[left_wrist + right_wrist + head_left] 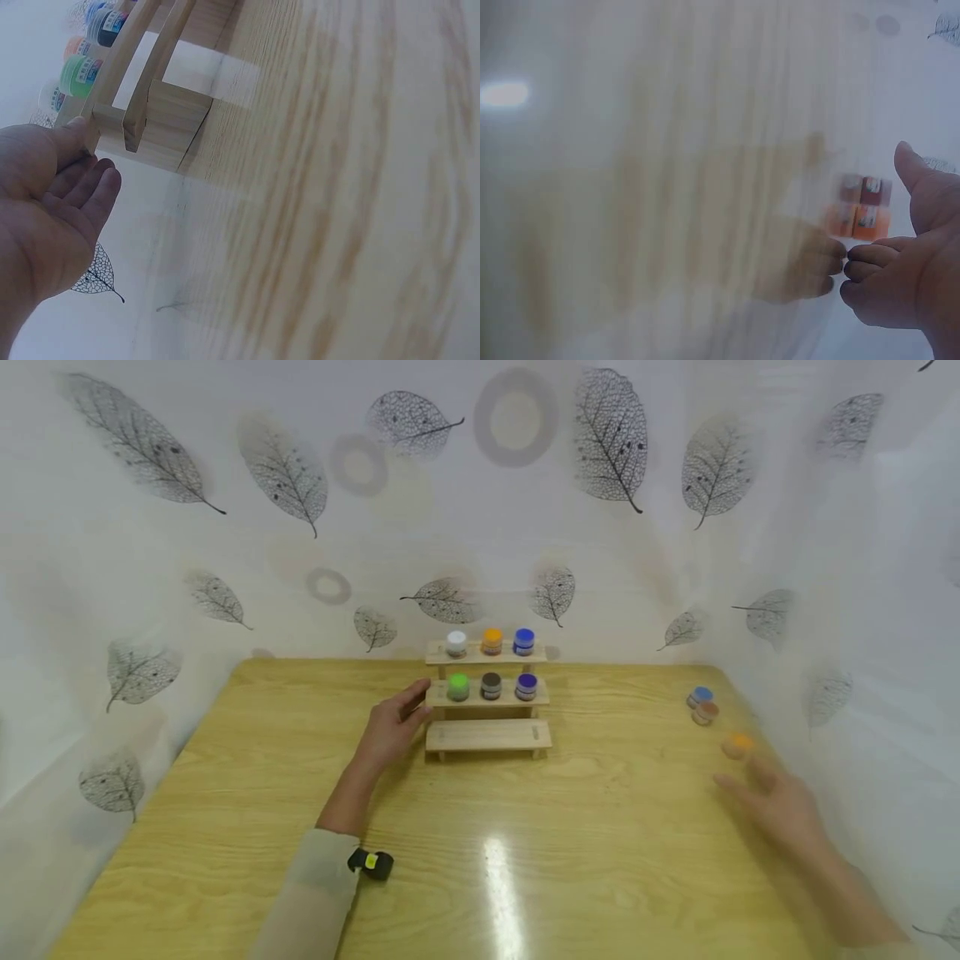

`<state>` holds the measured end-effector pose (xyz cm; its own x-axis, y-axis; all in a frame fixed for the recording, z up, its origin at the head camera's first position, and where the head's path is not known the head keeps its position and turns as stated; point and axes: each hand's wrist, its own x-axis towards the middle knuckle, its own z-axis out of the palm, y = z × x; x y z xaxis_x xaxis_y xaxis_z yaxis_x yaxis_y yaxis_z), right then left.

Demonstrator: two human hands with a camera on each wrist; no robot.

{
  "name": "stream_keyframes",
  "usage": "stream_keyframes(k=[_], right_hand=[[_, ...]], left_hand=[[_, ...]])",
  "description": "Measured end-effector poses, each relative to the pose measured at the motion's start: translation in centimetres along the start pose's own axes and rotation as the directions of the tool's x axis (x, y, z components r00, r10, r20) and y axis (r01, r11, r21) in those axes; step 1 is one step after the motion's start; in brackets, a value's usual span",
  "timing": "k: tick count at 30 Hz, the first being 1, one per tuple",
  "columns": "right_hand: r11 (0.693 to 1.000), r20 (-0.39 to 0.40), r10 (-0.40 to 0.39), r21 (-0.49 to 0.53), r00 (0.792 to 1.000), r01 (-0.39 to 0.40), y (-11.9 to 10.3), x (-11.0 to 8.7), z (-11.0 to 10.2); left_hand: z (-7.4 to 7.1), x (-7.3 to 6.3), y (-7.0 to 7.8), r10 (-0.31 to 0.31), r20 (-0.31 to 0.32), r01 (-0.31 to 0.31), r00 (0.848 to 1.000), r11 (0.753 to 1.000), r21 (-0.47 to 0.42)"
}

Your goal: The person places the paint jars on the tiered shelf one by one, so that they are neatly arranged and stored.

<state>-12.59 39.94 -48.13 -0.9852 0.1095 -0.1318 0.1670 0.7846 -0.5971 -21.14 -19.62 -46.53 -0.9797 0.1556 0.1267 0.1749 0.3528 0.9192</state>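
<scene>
My left hand [390, 731] pinches the left end of a three-tier wooden rack [487, 737] at its middle tier. In the left wrist view the thumb lies against the board's end, with the other fingers loosely bent below. My right hand [787, 810], blurred, reaches over the table's right side with thumb and fingers apart. Just beyond its fingertips stands a small orange-lidded paint jar [739, 744]; in the right wrist view this orange jar [870, 219] shows between thumb and fingers, not held. Behind it are a brown jar [705, 713] and a blue-lidded jar [701, 696].
White [456, 644], orange [492, 642] and blue [524, 642] jars line the rack's top tier. Green [458, 687], dark brown [491, 686] and dark blue [527, 687] jars occupy the middle one. A leaf-patterned white curtain [450, 543] encloses the wooden table [600, 860].
</scene>
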Motion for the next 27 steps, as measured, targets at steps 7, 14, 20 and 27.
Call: stream_keyframes(k=[7,14,20,27], right_hand=[[0.997,-0.127,-0.053,0.044,0.991,0.059,0.7,2.2,-0.4],[0.994,-0.194,-0.044,0.09,0.98,0.062,0.3,3.8,-0.1],[0.994,-0.239,0.005,0.103,0.971,0.02,-0.3,4.3,0.3],[0.993,-0.216,0.004,0.115,0.976,0.021,-0.8,3.6,0.5]], left_hand=[[-0.3,-0.3,-0.5,-0.017,-0.014,0.017,1.0,1.0,0.007],[-0.3,-0.3,-0.6,-0.015,-0.009,0.015,1.0,1.0,-0.009],[-0.2,-0.2,-0.4,-0.005,-0.012,0.005,1.0,1.0,-0.014],[0.0,-0.1,-0.1,-0.001,-0.009,0.001,1.0,1.0,0.006]])
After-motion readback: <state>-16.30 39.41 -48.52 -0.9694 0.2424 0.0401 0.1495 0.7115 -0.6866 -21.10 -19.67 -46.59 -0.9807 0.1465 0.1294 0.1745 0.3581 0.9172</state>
